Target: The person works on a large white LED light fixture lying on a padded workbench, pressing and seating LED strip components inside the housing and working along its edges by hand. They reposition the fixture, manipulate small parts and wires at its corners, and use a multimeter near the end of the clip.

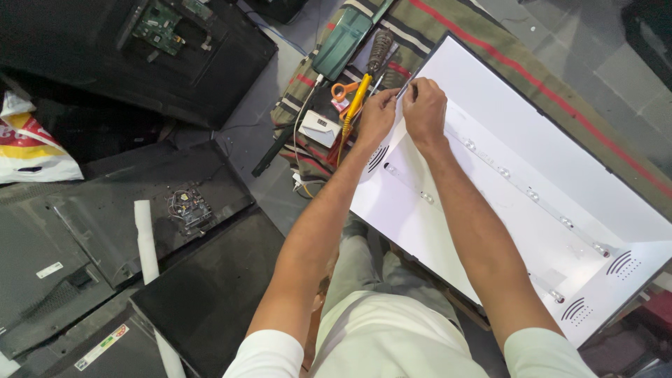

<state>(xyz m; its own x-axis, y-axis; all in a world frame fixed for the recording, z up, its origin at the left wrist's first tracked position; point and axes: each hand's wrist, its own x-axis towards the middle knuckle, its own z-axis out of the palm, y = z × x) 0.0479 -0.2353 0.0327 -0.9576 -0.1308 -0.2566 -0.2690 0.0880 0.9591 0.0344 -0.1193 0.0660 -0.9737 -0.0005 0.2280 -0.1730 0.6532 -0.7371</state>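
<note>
Hands are seen from the head camera, both brought together at the upper left edge of a white panel (532, 150). The left hand (376, 117) is curled, its fingertips pinched at that edge, just beside the right. The right hand (424, 108) is clenched on a thin metal tool (404, 87), whose tip is pointed up and left over the panel rim; whether the left fingers are also closed on the tool cannot be told. The 2 hands are touching or nearly so.

The panel is laid tilted across a striped cloth (420, 21) (green-brown with red lines), and 2 LED strips (532, 194) are seen running along its white inside, with curved vent slits at its corners.

Just left of the hands, on the cloth, a yellow screwdriver (358, 94) is lying, with orange scissors (343, 91) beside it and a small white box (320, 128) below them. A dark green phone (341, 42) is placed further up the cloth.

Further left, on the floor, black TV backs (105, 210) are stacked, 1 with an exposed green board (159, 26), and a white foam roll (145, 238) is laid across them. A red and white bag (31, 147) is seen at the left edge.
</note>
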